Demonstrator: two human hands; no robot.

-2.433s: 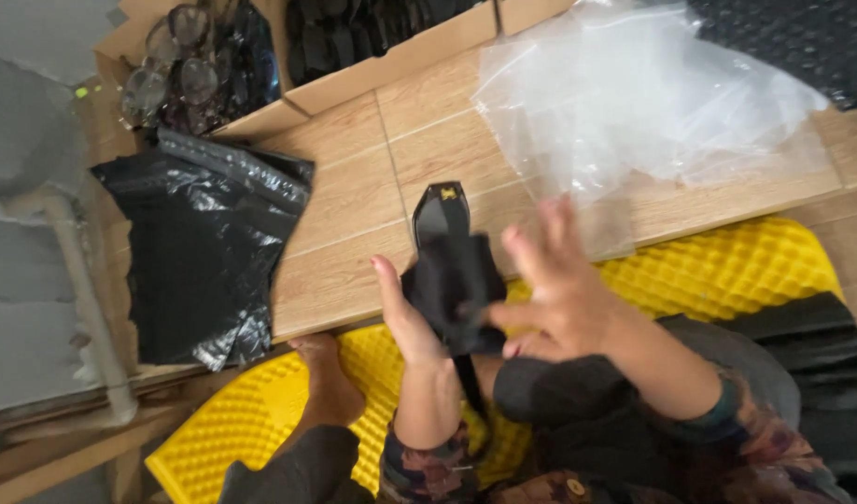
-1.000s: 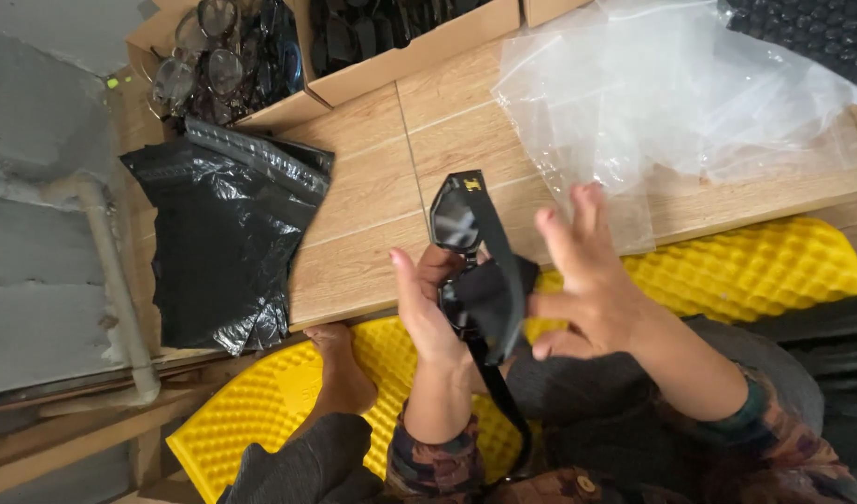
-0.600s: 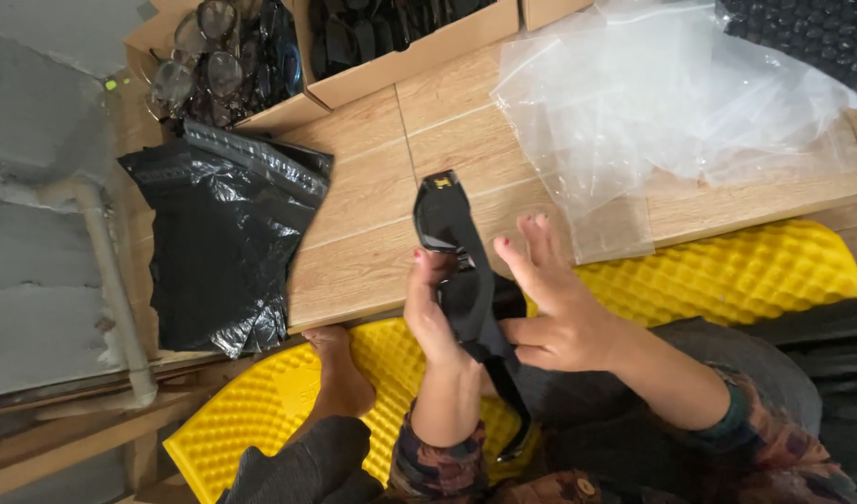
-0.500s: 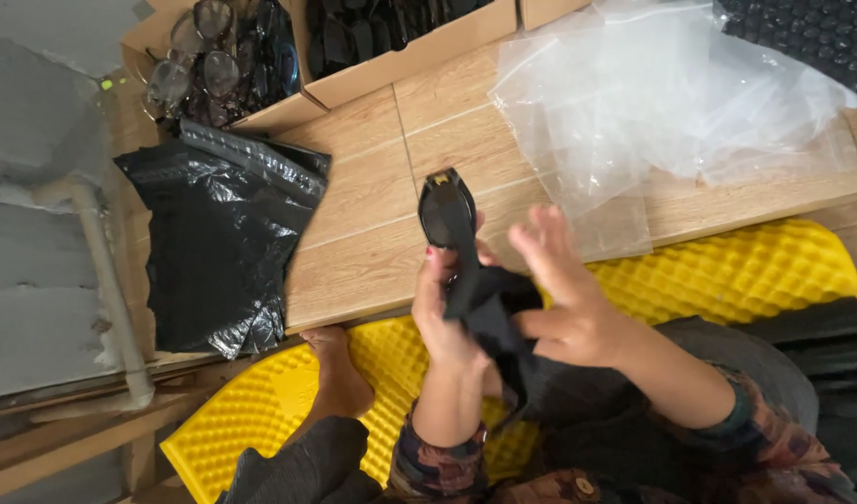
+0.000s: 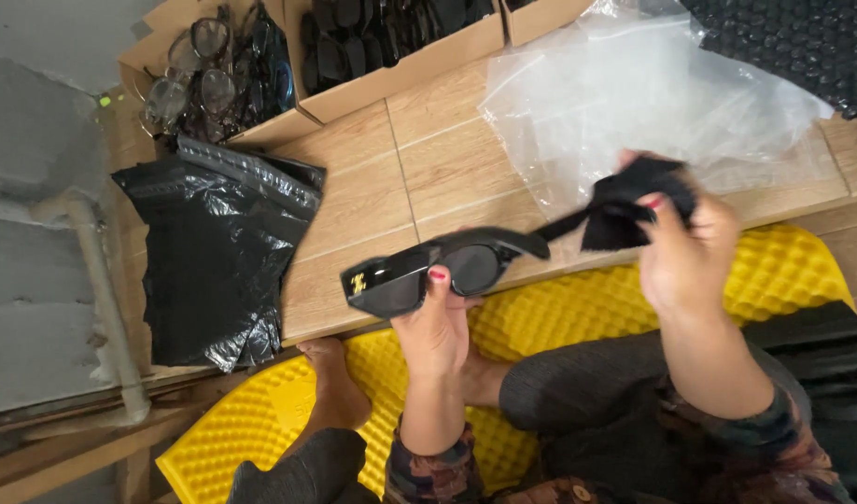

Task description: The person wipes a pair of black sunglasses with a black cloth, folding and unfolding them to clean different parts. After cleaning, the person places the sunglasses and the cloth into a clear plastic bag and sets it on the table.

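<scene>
Holding a pair of black sunglasses near the centre of the frame, the left hand is closed around the lower edge of the frame, with the thumb pressed on the front beside one dark lens and the other fingers hidden behind it. The sunglasses lie almost horizontal, directly above this hand, with one wide temple pointing to the left and a small gold mark on it. The right hand, in the right part of the frame, is closed on a crumpled black cloth, which it pinches between the thumb and the fingers. This cloth sits at the top of the hand, just beside the right end of the sunglasses; whether it touches the thin temple there I cannot tell. Behind the right hand, in the upper right, lies a heap of clear plastic bags on the wooden floor. At the left side there is a stack of black plastic bags. In the upper left, cardboard boxes contain more glasses. The person sits on a yellow foam mat in the lower part of the frame.
</scene>
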